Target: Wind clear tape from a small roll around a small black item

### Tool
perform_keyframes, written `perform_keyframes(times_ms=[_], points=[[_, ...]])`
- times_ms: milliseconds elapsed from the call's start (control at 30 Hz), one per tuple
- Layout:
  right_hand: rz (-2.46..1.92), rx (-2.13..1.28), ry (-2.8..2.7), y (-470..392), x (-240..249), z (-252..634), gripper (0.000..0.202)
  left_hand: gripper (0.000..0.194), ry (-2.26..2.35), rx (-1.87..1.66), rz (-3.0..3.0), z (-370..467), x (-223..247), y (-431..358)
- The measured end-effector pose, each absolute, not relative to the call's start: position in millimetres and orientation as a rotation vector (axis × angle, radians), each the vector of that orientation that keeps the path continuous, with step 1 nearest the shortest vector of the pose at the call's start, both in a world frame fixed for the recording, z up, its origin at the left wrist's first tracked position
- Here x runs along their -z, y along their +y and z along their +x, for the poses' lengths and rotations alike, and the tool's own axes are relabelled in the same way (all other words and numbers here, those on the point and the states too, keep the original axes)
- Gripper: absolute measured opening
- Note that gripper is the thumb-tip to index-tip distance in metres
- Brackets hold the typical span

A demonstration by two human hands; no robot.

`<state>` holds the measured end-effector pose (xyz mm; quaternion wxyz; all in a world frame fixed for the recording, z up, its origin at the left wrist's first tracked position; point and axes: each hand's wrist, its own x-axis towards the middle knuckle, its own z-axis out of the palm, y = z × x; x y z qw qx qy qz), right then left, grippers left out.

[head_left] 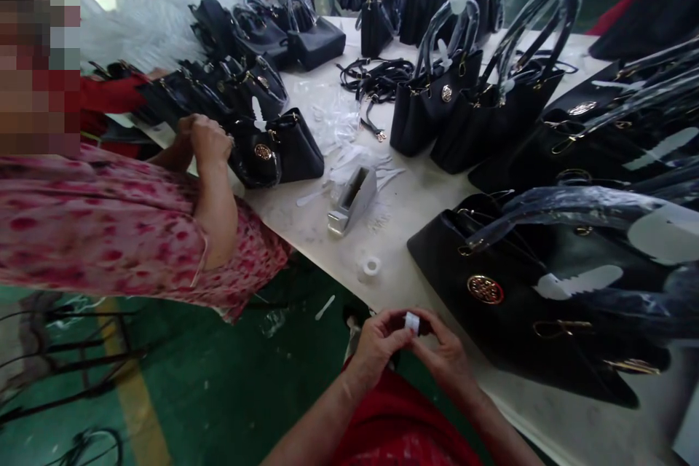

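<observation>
Just off the table's near edge, my left hand (pixel 382 341) and my right hand (pixel 443 351) meet around a small white roll (pixel 412 323). The fingers of both hands are bent round it, with fingertips pressed on its sides. On the white table (pixel 328 251) ahead of them lies a white ring-shaped roll (pixel 371 266). Behind that stands a grey dispenser (pixel 352 202) beside loose white strips (pixel 390 173). A large black handbag (pixel 453 247) with a round gold emblem and wrapped handles lies to the right of my right hand.
A person in a pink floral garment (pixel 109 226) works at the left, hands by a black handbag (pixel 298 145). More black bags (pixel 420 113) line the right and back. Black straps (pixel 376 76) lie mid-table. A metal-framed stool (pixel 81 349) stands on the green floor.
</observation>
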<state>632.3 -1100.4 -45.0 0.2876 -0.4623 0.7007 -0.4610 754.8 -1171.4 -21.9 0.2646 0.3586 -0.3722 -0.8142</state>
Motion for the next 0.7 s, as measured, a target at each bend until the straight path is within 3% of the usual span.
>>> perform_keyframes(times_ms=[267,400,700], points=[[-1.026,1.182,1.898,-1109,72,628,0.033,0.034,-1.496,1.908,1.156,754,58,-1183],[-1.038,1.163,1.949,-1114,72,626,0.032,0.041,-1.471,2.014,1.104,749,70,-1185],[-1.217,1.08,2.03,-1119,104,618,0.03,0.022,-1.892,1.645,1.245,732,82,-1197]])
